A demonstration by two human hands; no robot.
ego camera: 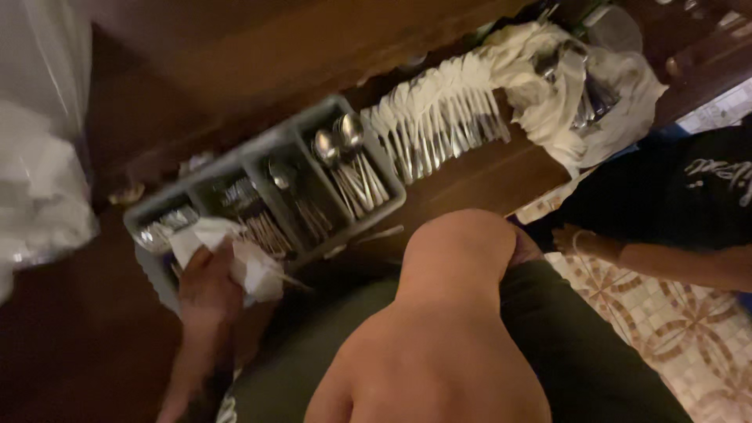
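Observation:
My left hand is at the lower left, closed on a crumpled white cloth at the near edge of a grey cutlery tray. The tray's compartments hold spoons and forks. My right arm fills the middle of the view, very close to the camera. It bends away at its rounded end, so its fingers are hidden.
A fanned row of white napkin-wrapped cutlery lies on the dark wooden table beyond the tray. A white cloth heap with loose metal cutlery sits at the far right. Another person in a black shirt stands on the tiled floor. White plastic bags are at the left.

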